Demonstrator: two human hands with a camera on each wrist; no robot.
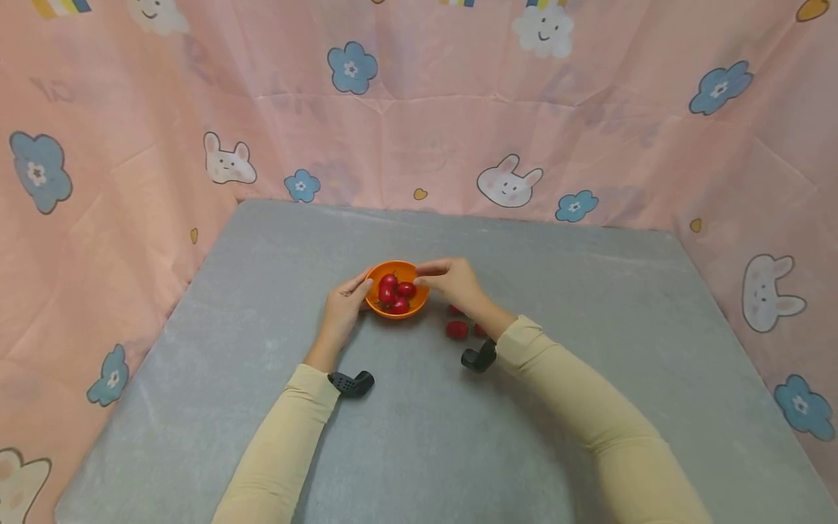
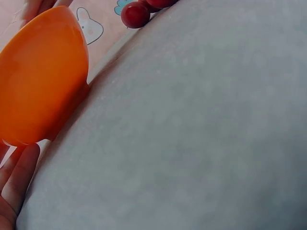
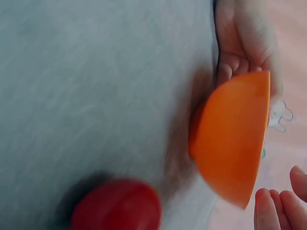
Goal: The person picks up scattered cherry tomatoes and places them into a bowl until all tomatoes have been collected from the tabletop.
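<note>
An orange bowl (image 1: 397,316) stands on the grey table, holding several small glossy red tomatoes (image 1: 388,295), some with green stems. My left hand (image 1: 342,309) grips its left side, thumb at the rim and fingers against the outer wall. At the right rim is my right hand (image 1: 458,282), its thumb and fingers apart with nothing visible between them in the right wrist view. More red tomatoes (image 1: 457,330) lie on the table below the right hand, partly hidden by it and the wrist. One tomato (image 3: 117,206) appears close up in the right wrist view.
The grey table (image 1: 406,437) reaches back to a pink curtain (image 1: 419,131) printed with rabbits, clouds and blue flowers, which also hangs along both sides. Dark wrist cameras (image 1: 353,383) sit at both cuffs.
</note>
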